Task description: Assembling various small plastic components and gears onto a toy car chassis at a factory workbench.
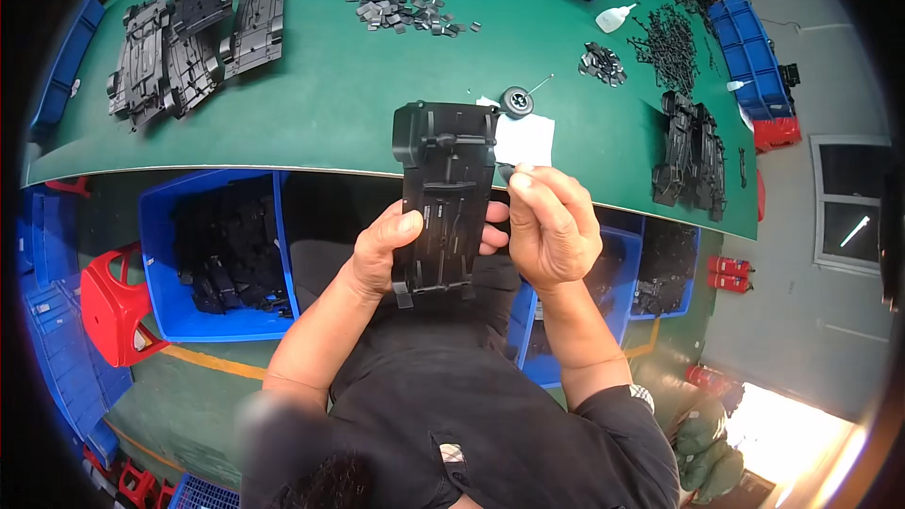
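Note:
My left hand grips a black plastic toy car chassis by its sides, thumb on the near face and fingertips showing past the right edge. The chassis is held upright in front of my body, its upper end over the table's front edge. Beside its right edge, my right hand is closed in a pinch on a small dark piece, mostly covered by the fingertips. Just beyond lie a white sheet of paper and a small black wheel with a thin metal rod.
On the green table are stacked chassis at left, small dark plates at the back, and black parts with more chassis at right. Blue bins stand below the front edge, near a red stool.

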A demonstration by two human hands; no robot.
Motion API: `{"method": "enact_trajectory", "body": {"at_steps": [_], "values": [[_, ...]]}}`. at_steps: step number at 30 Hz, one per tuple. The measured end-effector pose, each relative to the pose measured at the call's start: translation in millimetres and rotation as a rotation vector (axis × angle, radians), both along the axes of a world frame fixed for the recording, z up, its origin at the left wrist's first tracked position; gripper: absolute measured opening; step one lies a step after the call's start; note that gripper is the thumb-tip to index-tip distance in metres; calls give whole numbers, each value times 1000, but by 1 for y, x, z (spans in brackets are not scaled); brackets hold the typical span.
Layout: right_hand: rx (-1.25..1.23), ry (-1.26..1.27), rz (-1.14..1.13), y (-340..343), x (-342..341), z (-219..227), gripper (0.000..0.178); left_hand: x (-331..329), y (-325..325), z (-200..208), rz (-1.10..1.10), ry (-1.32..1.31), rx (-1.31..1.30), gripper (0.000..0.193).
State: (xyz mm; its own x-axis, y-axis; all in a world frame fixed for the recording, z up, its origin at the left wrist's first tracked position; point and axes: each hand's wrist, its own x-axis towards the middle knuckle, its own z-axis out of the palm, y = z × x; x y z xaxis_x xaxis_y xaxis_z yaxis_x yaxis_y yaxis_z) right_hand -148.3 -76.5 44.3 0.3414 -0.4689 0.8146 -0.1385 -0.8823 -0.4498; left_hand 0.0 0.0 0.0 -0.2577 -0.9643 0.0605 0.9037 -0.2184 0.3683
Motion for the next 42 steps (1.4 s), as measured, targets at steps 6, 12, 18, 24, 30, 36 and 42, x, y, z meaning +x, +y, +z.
{"method": "enact_trajectory", "body": {"at_steps": [6,12,18,24,30,36,42], "values": [[41,39,9,3,-8,-1,34,-6,5,2,14,-44,-30,83],[13,62,-1,5,-11,-5,33,-7,5,2,26,-105,-39,83],[24,73,5,6,-12,-7,34,-6,5,1,22,-138,-58,83],[-25,78,-20,3,-11,-6,36,-7,5,8,65,-212,14,86],[-50,91,-34,2,-10,-6,35,-6,5,6,75,-225,17,88],[-74,96,-20,-1,-9,-6,32,-1,2,-3,44,-201,-115,79],[-50,88,-21,0,-7,-6,30,-1,1,-2,48,-204,-119,77]]}}
